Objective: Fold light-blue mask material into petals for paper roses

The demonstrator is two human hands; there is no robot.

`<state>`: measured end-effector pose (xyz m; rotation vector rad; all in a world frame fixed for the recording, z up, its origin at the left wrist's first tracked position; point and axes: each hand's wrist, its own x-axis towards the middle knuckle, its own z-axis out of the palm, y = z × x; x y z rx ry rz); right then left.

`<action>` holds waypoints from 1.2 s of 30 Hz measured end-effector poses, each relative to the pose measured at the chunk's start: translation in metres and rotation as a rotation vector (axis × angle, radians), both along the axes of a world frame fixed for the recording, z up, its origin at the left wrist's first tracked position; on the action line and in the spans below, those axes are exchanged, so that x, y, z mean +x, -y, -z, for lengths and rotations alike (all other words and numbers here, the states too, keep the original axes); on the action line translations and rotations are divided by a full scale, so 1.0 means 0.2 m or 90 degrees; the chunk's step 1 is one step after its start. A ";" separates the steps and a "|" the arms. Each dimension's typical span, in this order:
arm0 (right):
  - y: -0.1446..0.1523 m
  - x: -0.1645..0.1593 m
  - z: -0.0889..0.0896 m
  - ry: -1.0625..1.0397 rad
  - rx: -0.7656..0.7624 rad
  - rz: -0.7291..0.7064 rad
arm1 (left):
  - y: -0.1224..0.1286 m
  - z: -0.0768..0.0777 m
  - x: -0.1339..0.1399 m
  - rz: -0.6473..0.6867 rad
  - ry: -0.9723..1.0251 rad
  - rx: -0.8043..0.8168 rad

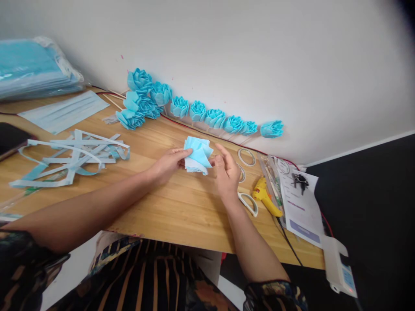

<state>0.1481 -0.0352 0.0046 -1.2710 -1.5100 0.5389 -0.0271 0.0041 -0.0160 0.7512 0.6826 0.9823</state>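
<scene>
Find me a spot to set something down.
The table is bare between the held blue pieces and its near edge, and between the strips and left hand. Flowers crowd the wall side; glue gun and paper, the right; mask, the left.

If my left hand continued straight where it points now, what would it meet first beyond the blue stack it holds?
Most likely the right hand, at the other side of the blue stack, though the depth between them is unclear.
</scene>
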 end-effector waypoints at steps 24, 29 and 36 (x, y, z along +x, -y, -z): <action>0.02 -0.01 -0.07 0.232 0.094 -0.109 | -0.01 -0.03 -0.02 -0.041 -0.050 0.046; 0.00 0.00 -0.05 0.035 0.011 0.033 | 0.01 -0.04 -0.02 -0.009 -0.114 0.097; -0.03 0.00 -0.01 0.021 -0.022 0.040 | 0.03 -0.02 -0.01 0.047 -0.178 0.186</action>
